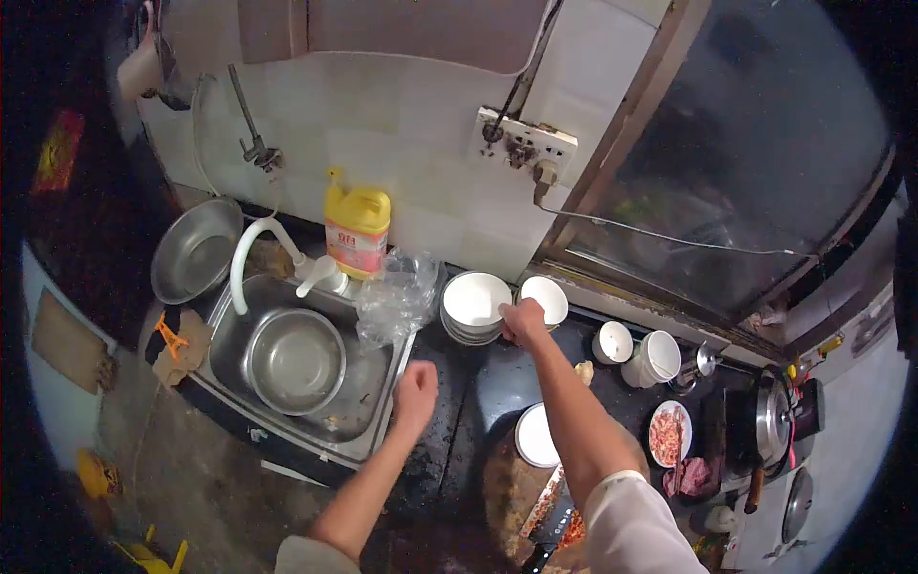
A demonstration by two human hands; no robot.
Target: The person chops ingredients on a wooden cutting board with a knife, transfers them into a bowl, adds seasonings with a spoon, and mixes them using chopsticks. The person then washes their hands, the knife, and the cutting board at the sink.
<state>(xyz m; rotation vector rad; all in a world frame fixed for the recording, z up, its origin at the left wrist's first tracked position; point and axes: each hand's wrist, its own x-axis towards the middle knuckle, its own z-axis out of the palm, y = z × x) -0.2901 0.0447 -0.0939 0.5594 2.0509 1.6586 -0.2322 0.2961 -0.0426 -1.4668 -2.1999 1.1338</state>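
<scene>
My right hand [523, 321] is closed at the rims of two neighbouring stacks of white bowls. Its fingertips are partly hidden, so which rim they pinch is hard to tell. The wider stack of bowls [475, 298] stands to its left, the smaller stack of bowls [547, 296] just behind it to the right. My left hand [416, 390] is curled into a loose fist over the sink's right edge, with nothing visible in it. Below my right forearm, a white round dish [536, 438] and a black-handled knife [549, 532] rest on a round chopping board [499, 488] with chopped reddish food.
A steel basin [298, 362] sits in the sink [368, 407], under a white faucet [251, 234]. Behind are a clear plastic bag [397, 297] and a yellow detergent jug [358, 230]. To the right are white cups [658, 356], a plate of chopped food [669, 433] and a pot [771, 421].
</scene>
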